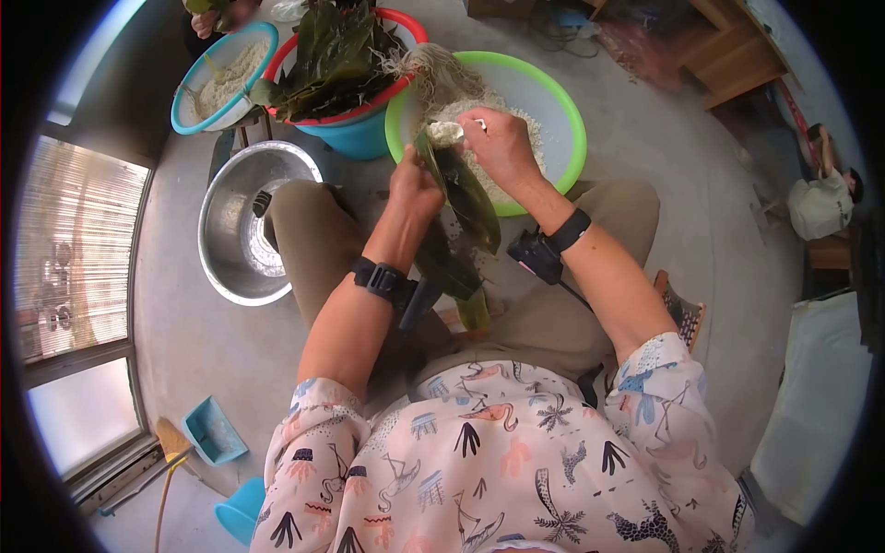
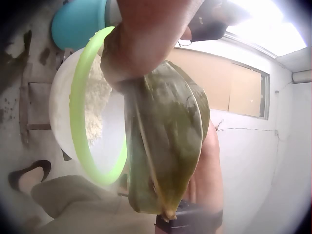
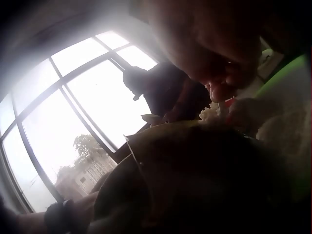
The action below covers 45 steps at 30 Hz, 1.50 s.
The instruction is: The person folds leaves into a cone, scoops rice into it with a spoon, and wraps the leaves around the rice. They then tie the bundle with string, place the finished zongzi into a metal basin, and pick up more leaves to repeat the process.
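Note:
My left hand [image 1: 417, 189] grips long green leaves [image 1: 468, 198], whose ends hang down between my knees. Just above the leaves, my right hand [image 1: 502, 147] pinches a white spoon [image 1: 449, 134] heaped with white rice, at the top opening of the leaves. Behind both hands is a green-rimmed basin [image 1: 558, 92] holding rice [image 1: 530, 134] and a bundle of pale strings [image 1: 442, 74]. In the left wrist view the broad leaves [image 2: 170, 131] hang below my left hand [image 2: 146, 44]. The right wrist view is dark, with rice [image 3: 209, 113] showing beside my right fingers.
A red-rimmed tub [image 1: 406, 23] full of leaves stands behind, beside a blue-rimmed basin [image 1: 189, 92] of rice. A metal bowl [image 1: 217, 240] is left of my knee. Another person's hand [image 1: 238, 14] holds a leaf at the upper left. Someone else is at the far right.

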Tool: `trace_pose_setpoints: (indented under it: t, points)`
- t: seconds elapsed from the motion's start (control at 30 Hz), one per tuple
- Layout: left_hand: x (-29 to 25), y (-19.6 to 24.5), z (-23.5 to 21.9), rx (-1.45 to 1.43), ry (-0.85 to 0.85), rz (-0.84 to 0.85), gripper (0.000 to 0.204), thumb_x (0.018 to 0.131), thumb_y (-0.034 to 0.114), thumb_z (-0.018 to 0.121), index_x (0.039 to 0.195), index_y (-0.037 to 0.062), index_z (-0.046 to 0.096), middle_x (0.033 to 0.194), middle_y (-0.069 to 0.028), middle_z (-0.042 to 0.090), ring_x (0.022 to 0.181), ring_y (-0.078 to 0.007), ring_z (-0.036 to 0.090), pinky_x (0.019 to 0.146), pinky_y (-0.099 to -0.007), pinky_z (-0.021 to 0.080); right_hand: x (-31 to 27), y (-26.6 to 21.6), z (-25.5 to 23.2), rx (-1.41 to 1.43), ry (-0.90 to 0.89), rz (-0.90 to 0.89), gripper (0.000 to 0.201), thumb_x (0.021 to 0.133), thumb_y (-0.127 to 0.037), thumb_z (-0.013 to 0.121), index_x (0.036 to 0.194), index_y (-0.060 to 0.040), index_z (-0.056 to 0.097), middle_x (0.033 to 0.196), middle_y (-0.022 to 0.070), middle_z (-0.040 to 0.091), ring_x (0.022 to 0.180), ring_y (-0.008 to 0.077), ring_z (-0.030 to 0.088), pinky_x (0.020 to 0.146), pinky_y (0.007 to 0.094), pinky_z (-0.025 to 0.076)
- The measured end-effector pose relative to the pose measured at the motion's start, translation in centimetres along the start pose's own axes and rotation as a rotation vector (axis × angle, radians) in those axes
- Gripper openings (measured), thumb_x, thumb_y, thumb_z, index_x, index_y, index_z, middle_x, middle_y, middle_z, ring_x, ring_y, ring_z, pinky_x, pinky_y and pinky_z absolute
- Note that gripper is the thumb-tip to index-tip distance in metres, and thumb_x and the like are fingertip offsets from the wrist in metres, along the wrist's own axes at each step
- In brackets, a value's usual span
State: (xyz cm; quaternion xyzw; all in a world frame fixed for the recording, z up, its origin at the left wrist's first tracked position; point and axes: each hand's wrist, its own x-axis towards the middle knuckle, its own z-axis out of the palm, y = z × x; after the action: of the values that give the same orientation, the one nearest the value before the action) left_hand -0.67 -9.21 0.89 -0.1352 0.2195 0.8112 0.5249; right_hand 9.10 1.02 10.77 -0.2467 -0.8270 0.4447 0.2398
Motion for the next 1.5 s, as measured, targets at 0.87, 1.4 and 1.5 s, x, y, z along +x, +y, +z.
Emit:
trace_pose_setpoints:
  t: [0.87, 1.4, 1.5]
  points:
    - [-2.4, 1.1, 1.8, 0.095, -0.082, -0.059, 0.036, 0.099, 0.029, 0.048, 0.116, -0.0013, 0.059, 0.099, -0.0122, 0.066, 0.082, -0.0212, 0.065, 0.071, -0.0347, 0.056, -0.6, 2.0, -4.0, -0.112, 0.131, -0.117, 0.017, 0.088, -0.014, 0.055, 0.086, -0.0007, 0.066, 0.072, 0.0181, 0.065, 0.069, 0.0366, 0.064, 0.062, 0.0421, 0.05]
    - [-0.6, 4.3, -2.4, -0.01, -0.123, -0.05, 0.046, 0.101, 0.045, 0.037, 0.11, 0.0058, 0.058, 0.101, -0.0132, 0.064, 0.089, -0.0297, 0.061, 0.082, -0.0451, 0.052, -0.4, 14.7, 0.1, 0.012, -0.369, 0.599, 0.021, 0.088, -0.016, 0.06, 0.091, 0.0027, 0.069, 0.067, 0.0091, 0.066, 0.052, 0.0149, 0.062, 0.044, 0.0291, 0.046]
    - [-0.5, 4.5, -2.6, 0.026, -0.091, -0.012, 0.047, 0.101, 0.045, 0.035, 0.112, 0.0054, 0.058, 0.104, -0.0136, 0.063, 0.093, -0.0299, 0.061, 0.086, -0.0455, 0.051, -0.5, 14.1, 0.4, 0.131, -0.347, 0.683, 0.022, 0.09, -0.017, 0.058, 0.097, 0.0014, 0.068, 0.071, 0.0101, 0.067, 0.054, 0.0147, 0.062, 0.046, 0.0253, 0.044]
